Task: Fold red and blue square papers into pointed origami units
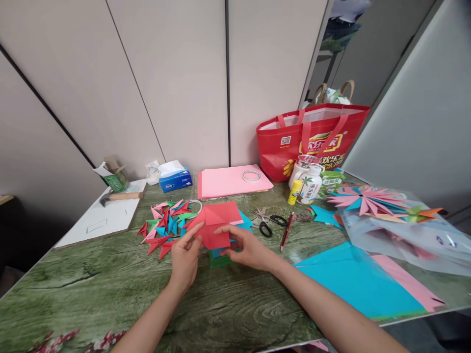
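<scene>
**Both hands on the red sheet, mid-table**

You had the red paper (217,221) lying flat on the green table (110,289), on top of a couple of blue and green sheets, right at 12 o'clock from both wrists. Your left hand (186,260) had thumb and forefinger closed on the paper's 8 o'clock corner. Your right hand (247,247) was pinching the lower edge around 5 o'clock, with the forefinger laid over the fold.

The paper's wide side ran roughly 9 to 3, and the folded part hung down toward you. Neither hand was really nearer, since both were touching it, one on each side of the fold.

Around it:
- The pile of folded paper points (165,228) sat at 9 o'clock from the paper, just beside your left fingers.
- The scissors (268,223) and a pen (287,230) were at 3 o'clock, near but apart.
- The pink paper stack (228,182) with a tape roll (251,175) on it was at 12.
- The big blue sheet (353,279) was off at 4 o'clock, well clear of your right forearm.
</scene>
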A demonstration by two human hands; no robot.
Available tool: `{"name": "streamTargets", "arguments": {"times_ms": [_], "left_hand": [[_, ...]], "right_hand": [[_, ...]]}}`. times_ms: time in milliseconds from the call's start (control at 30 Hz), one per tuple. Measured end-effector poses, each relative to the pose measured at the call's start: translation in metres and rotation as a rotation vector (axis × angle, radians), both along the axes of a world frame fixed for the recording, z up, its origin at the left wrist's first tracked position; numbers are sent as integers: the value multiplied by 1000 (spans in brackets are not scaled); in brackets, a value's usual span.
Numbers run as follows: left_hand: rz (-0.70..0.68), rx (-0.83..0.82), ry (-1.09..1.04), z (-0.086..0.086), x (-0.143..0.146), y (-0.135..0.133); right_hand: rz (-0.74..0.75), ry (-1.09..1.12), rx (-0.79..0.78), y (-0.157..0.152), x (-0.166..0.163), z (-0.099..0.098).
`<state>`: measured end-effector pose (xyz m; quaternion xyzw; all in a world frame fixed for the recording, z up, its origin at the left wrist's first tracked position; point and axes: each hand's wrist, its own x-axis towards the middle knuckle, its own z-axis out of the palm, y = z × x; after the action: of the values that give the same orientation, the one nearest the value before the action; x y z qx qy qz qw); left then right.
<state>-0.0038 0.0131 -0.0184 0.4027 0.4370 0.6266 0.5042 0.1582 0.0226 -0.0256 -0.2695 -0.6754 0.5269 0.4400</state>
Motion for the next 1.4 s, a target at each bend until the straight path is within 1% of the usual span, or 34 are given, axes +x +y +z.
{"name": "streamTargets", "arguments": {"times_ms": [67,167,267,333,400,467,567,633,767,867,967,1100,1233,1400], "left_hand": [[12,-3,-6,0,0,0],[12,-7,22,0,-1,1],[-37,-30,66,-1,-2,0],[-76,-38,109,-1,-3,-1],[-110,-35,165,0,-2,-3],[-145,-36,215,1,-1,-5],[-198,-36,226,4,3,-8],[-204,-32,227,5,5,-9],[-182,-36,286,5,7,-11],[-205,-52,282,5,8,-12],[-244,-77,245,6,10,-13],[-263,-63,191,7,11,-13],[-222,-69,241,5,11,-13],[-261,-53,310,-1,10,-13]], "right_hand": [[-13,-60,69,1,3,1],[-118,-158,179,2,6,4],[-176,-187,229,4,8,6],[-201,-171,236,5,8,6],[-222,-120,190,6,6,4],[-251,-54,108,6,4,1],[-328,2,31,7,0,-3],[-363,18,1,7,-2,-4],[-364,29,-49,9,-2,-5],[-362,30,-70,10,-1,-6],[-367,7,-59,11,0,-6],[-318,61,-94,12,0,-4],[-309,79,-116,12,0,-3],[-352,87,-119,12,-1,-5]]}}
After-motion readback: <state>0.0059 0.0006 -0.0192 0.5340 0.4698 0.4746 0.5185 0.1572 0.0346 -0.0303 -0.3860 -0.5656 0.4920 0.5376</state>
